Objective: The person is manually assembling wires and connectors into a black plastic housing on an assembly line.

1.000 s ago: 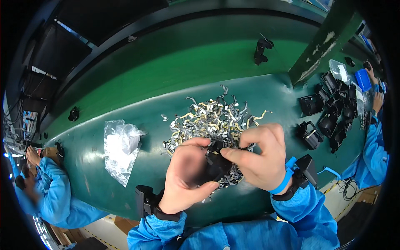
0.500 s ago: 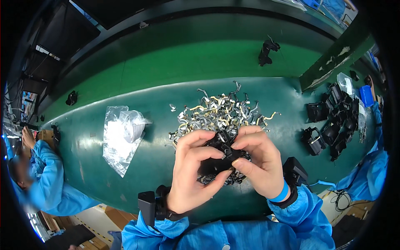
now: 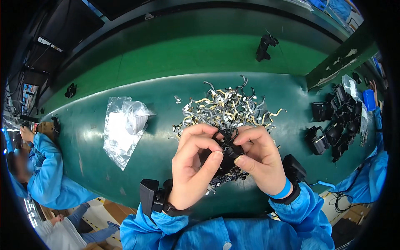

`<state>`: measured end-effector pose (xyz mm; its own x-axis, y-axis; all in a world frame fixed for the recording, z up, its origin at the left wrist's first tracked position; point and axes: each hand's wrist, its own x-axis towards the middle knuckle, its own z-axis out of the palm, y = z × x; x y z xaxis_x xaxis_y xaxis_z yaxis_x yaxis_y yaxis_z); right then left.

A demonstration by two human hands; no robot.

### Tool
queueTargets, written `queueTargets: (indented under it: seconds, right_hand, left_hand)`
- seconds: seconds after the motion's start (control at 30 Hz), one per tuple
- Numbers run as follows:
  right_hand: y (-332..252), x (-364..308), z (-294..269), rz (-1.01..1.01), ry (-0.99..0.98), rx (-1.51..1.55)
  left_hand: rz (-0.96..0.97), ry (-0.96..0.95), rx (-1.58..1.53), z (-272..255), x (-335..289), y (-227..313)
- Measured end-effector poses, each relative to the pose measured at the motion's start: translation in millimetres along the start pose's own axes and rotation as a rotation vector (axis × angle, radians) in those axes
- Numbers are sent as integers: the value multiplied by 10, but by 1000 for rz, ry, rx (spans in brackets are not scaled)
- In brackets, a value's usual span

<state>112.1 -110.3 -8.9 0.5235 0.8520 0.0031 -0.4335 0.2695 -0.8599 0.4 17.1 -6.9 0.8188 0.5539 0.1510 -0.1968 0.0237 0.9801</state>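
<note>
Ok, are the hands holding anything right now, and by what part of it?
A black part: the left hand grips its left side, the right hand its right side. The exact contact points are partly hidden.

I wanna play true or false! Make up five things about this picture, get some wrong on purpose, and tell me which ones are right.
1. The left hand and the right hand both hold one black part. True.

2. A pile of short cables lies on the green table. True.

3. The clear plastic bag is to the right of the cables. False: the clear plastic bag lies to their left.

4. The blue band is on the left wrist. False: the blue band is on the right wrist.

5. More black pieces are heaped toward the right end of the table. True.
</note>
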Motion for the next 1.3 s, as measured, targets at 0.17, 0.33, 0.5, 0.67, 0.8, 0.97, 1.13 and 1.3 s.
queueTargets:
  seconds: [0.17,0.33,0.5,0.67,0.8,0.97,1.13,1.3]
  right_hand:
    - [-1,-8,-6,-37,-20,-102]
    - [-4,12,-48,-54,-71,-178]
    - [-32,19,-79,-20,-66,-256]
    - [-14,20,-83,-57,-55,-294]
    - [-8,34,-64,-84,-36,-305]
    - [-49,53,-103,-202,-69,-619]
    - [-44,42,-82,-271,-16,-709]
    - [-25,39,-52,-343,15,-738]
  left_hand:
    - [-74,-4,-14,-21,-6,19]
    - [-181,3,-52,-43,1,38]
    - [-113,-28,126,-118,39,100]
    - [-76,-40,268,-130,46,101]
    - [-89,-49,260,-140,44,105]
    - [-30,2,382,-125,42,153]
    - [268,52,850,-96,54,226]
    - [377,128,1074,-62,27,261]
